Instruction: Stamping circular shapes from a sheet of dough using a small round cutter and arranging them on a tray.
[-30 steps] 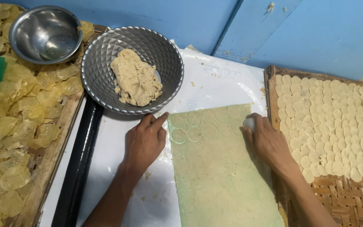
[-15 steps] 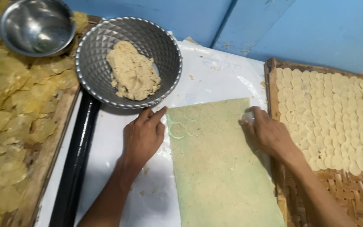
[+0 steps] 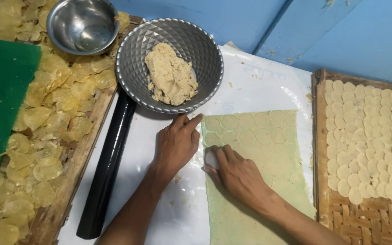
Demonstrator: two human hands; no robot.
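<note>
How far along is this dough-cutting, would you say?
Early on this sheet, it seems. Done: two rows of circles are pressed along the top edge of the rolled dough sheet, and the woven tray at right is packed with cut rounds. In hand: the right hand presses a small round cutter at the sheet's left edge while the left hand rests beside it. Left: most of the sheet is uncut, and a dough lump waits in the faceted bowl.

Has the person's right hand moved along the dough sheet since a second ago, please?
Yes. The right hand went from the dough sheet's right edge to its left edge, beside the left hand.
</note>
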